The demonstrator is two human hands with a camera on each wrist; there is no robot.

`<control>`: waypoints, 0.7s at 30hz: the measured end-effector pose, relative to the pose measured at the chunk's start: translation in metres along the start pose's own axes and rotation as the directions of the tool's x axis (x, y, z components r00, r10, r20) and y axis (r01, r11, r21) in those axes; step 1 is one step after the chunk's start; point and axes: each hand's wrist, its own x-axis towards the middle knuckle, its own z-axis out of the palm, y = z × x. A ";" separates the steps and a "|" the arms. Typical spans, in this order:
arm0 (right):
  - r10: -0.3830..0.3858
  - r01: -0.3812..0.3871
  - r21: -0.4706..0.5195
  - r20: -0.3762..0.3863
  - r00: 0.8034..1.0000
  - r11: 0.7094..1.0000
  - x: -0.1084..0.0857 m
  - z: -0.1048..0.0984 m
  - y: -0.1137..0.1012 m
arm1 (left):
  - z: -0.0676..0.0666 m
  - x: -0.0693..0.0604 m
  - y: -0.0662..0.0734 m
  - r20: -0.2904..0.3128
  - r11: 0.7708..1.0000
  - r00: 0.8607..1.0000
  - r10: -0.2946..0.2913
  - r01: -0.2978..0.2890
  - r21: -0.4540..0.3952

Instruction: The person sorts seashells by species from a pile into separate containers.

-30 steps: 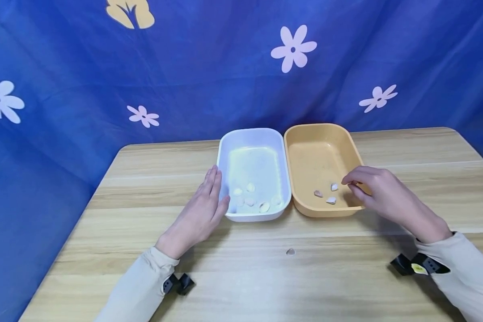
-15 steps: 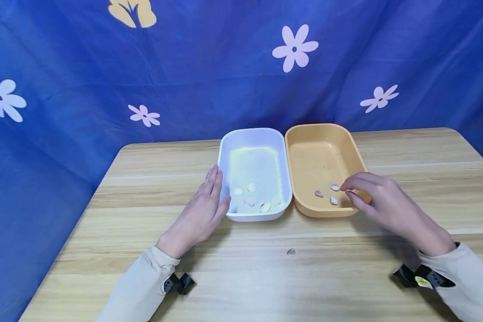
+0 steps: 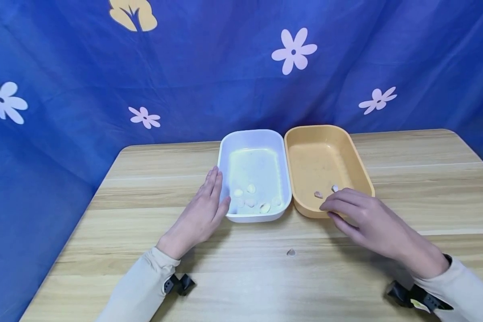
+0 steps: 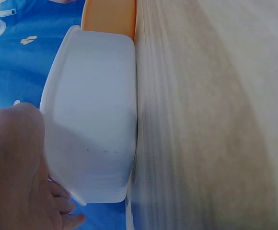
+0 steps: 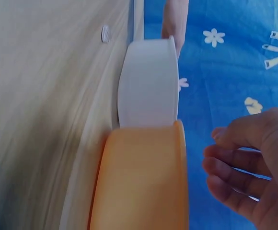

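Observation:
My left hand (image 3: 197,212) rests against the left rim of a white plastic bin (image 3: 252,137), its fingers straight. Several pale seashells (image 3: 264,207) lie in the near part of that bin. Over the near rim of an orange bin (image 3: 326,134) hovers my right hand (image 3: 360,221), fingers loosely bent; the right wrist view shows no object between thumb and fingertips (image 5: 218,134). Just past this hand, a brownish shell (image 3: 318,194) and a whitish shell (image 3: 335,188) lie on the orange bin's floor. The hand hides the bin's near right part.
The two bins stand side by side, touching, near the back of the wooden table (image 3: 233,277). One small seashell (image 3: 291,252) lies on the tabletop in front of them. A blue curtain with flower prints (image 3: 209,67) hangs behind the table.
My right hand has moved left and nearer to me, from the orange bin's right side to its near rim. It now covers one shell seen before. My left hand stays put.

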 end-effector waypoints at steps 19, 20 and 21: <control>-0.094 0.086 0.050 0.174 0.980 0.995 0.005 0.023 -0.028 | 0.000 0.000 0.000 -0.001 1.000 1.000 0.006 -0.006 0.002; -0.095 0.087 0.052 0.183 0.979 0.995 0.005 0.024 -0.028 | 0.000 0.000 -0.001 -0.001 1.000 1.000 0.006 -0.006 0.002; -0.094 0.086 0.051 0.196 0.976 0.995 0.005 0.025 -0.029 | 0.000 0.000 -0.001 -0.002 1.000 1.000 0.007 -0.007 0.002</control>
